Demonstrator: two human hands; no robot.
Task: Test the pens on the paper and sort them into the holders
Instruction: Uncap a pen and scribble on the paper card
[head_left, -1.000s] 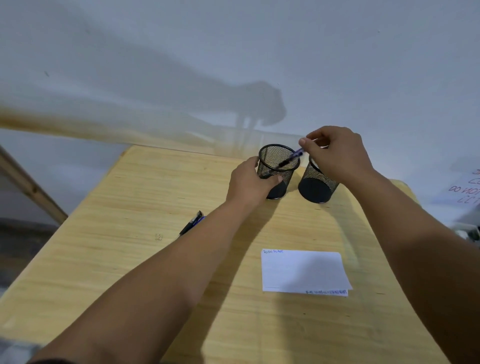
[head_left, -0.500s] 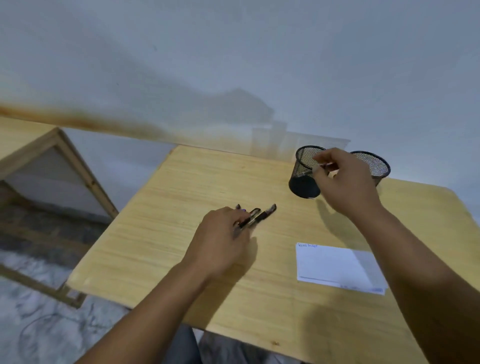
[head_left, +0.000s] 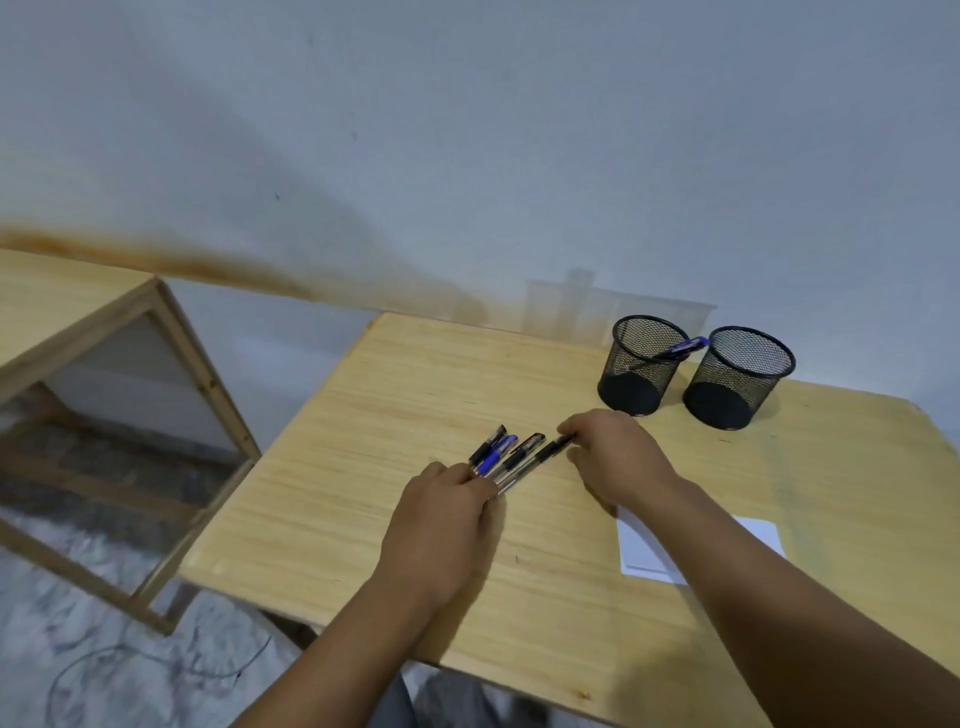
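Four pens lie fanned side by side near the middle of the worktop; the left hand presses its straight fingers on their near ends, while the right hand pinches the far tip of the rightmost one. They look light, stiff and smooth, likely to roll, so mid-barrel seems the best hold. A blue pen leans in the left holder; the right holder looks empty, and no writing on the paper near the front right edge is legible.
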